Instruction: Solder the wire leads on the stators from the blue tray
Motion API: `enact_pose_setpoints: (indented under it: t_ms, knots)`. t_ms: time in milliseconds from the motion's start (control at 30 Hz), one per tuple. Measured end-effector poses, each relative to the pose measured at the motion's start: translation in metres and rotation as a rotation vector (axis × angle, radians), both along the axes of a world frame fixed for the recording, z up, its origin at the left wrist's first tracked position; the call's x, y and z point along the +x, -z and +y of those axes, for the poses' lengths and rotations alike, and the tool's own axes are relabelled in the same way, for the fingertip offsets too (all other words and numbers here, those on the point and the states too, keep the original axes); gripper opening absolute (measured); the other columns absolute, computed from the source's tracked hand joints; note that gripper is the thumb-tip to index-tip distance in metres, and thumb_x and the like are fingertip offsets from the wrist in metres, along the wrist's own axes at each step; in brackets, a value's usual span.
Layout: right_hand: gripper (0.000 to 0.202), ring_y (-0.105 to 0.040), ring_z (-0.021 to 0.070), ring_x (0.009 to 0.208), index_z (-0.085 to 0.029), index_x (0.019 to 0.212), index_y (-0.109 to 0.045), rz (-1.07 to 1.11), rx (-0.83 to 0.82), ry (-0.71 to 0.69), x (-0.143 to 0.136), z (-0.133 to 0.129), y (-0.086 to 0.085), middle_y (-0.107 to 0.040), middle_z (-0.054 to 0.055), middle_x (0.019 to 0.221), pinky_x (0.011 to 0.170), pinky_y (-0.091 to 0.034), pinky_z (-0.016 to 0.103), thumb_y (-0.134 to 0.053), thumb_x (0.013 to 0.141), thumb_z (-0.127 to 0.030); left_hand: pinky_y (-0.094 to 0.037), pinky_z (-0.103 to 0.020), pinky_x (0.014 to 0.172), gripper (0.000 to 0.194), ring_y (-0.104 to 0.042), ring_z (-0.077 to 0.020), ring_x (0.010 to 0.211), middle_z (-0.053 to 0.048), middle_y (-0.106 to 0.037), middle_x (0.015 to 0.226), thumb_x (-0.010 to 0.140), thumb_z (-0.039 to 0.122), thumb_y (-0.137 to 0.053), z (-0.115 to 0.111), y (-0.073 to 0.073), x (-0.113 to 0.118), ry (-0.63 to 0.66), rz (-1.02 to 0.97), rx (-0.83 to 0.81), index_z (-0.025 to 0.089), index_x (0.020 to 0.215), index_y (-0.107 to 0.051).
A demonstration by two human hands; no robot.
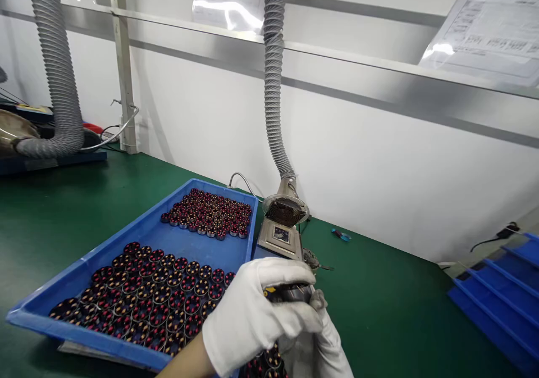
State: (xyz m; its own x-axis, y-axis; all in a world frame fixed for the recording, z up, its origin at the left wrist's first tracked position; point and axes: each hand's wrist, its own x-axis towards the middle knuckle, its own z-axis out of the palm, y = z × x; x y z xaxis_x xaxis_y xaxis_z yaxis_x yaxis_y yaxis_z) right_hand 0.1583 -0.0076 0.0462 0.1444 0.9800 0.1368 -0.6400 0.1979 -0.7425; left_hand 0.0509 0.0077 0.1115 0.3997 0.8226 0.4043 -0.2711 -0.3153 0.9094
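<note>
My left hand (256, 316), in a white glove, curls its fingers and thumb round a dark round part (292, 292) with a yellow mark. Close against it on the right is my right hand (330, 333), also gloved, its fingertips at the part's right edge; whether they grip it is partly hidden. Left of the hands lies a blue tray (197, 246) with two groups of small round parts (160, 294) with red and yellow dots. More such round parts (272, 361) show beneath my left hand.
Behind the hands stand a square metal-topped device (281, 236) and a round hood on a grey hose (273, 86). Small blue-handled cutters (341, 235) lie on the green table (379, 288). Stacked blue trays (501, 299) are at right, another hose (56, 58) at left.
</note>
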Motion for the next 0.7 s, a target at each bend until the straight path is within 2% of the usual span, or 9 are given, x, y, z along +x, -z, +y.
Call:
enact_pose_setpoints:
  t_ms: [133,267,367,433,500,567,633,700]
  knots:
    - [0.03,-0.063,0.017,0.062,-0.025,0.082,-0.068,0.032,-0.021,-0.017,0.006,0.013,0.009,-0.068,0.0,0.071,0.056,-0.053,0.028,-0.082,0.057,-0.032,-0.051,-0.018,0.071,0.022,-0.065,-0.0153,0.075,-0.003,-0.072,0.079,0.056,0.006,-0.06,0.001,0.006,0.007,-0.026,-0.209,-0.103,0.017,0.069,-0.074]
    - [0.033,-0.065,0.0226,0.076,-0.025,0.081,-0.069,-0.005,-0.042,-0.027,0.011,0.01,0.001,-0.07,0.002,0.073,0.071,-0.055,0.036,-0.085,0.052,-0.031,-0.051,-0.02,0.052,0.008,-0.062,-0.0148,0.054,-0.004,-0.07,0.06,0.054,0.012,-0.064,0.009,0.007,0.009,-0.156,-0.345,-0.32,0.016,0.056,-0.071]
    - [0.028,-0.066,0.0231,0.077,-0.025,0.08,-0.069,0.009,-0.061,-0.054,0.012,0.001,-0.006,-0.071,0.003,0.075,0.074,-0.054,0.04,-0.082,0.057,-0.035,-0.053,-0.023,0.064,0.008,-0.065,-0.0165,0.064,-0.006,-0.071,0.066,0.059,0.02,-0.066,0.017,0.007,0.001,-0.26,-0.393,-0.318,0.014,0.06,-0.07]
    - [0.026,-0.066,0.0212,0.074,-0.025,0.082,-0.069,0.023,-0.065,-0.062,0.013,-0.002,-0.006,-0.071,0.003,0.076,0.073,-0.054,0.039,-0.08,0.061,-0.037,-0.052,-0.024,0.071,0.015,-0.065,-0.0165,0.073,-0.005,-0.071,0.074,0.064,0.023,-0.064,0.02,0.006,-0.006,-0.204,-0.364,-0.279,0.015,0.075,-0.072]
    - [0.025,-0.066,0.0195,0.07,-0.026,0.082,-0.069,0.027,-0.059,-0.092,0.016,0.001,-0.005,-0.071,0.002,0.076,0.072,-0.054,0.038,-0.08,0.061,-0.036,-0.052,-0.024,0.067,0.026,-0.065,-0.0167,0.073,-0.005,-0.071,0.078,0.063,0.017,-0.064,0.018,0.004,-0.011,-0.046,-0.252,-0.252,0.015,0.089,-0.071]
    - [0.022,-0.065,0.0184,0.067,-0.026,0.077,-0.069,0.024,-0.051,-0.122,0.021,0.007,-0.006,-0.071,0.001,0.074,0.07,-0.054,0.036,-0.082,0.059,-0.032,-0.051,-0.023,0.064,0.03,-0.064,-0.0172,0.072,-0.006,-0.071,0.08,0.059,0.008,-0.061,0.012,0.001,-0.011,0.078,-0.135,-0.204,0.014,0.086,-0.072]
    - [0.021,-0.065,0.0193,0.069,-0.025,0.071,-0.069,0.004,-0.059,-0.185,0.025,0.011,-0.01,-0.071,0.002,0.075,0.07,-0.054,0.036,-0.083,0.056,-0.028,-0.051,-0.022,0.067,0.024,-0.064,-0.0169,0.074,-0.006,-0.071,0.078,0.057,0.005,-0.056,0.007,-0.001,-0.007,0.061,-0.131,-0.139,0.014,0.071,-0.073]
    - [0.022,-0.066,0.0207,0.072,-0.024,0.069,-0.069,-0.001,-0.073,-0.249,0.026,0.01,-0.017,-0.071,0.003,0.078,0.072,-0.054,0.038,-0.085,0.054,-0.025,-0.051,-0.02,0.066,0.017,-0.063,-0.0154,0.07,-0.004,-0.07,0.073,0.058,0.007,-0.056,0.005,-0.001,-0.003,-0.029,-0.186,-0.121,0.015,0.061,-0.07]
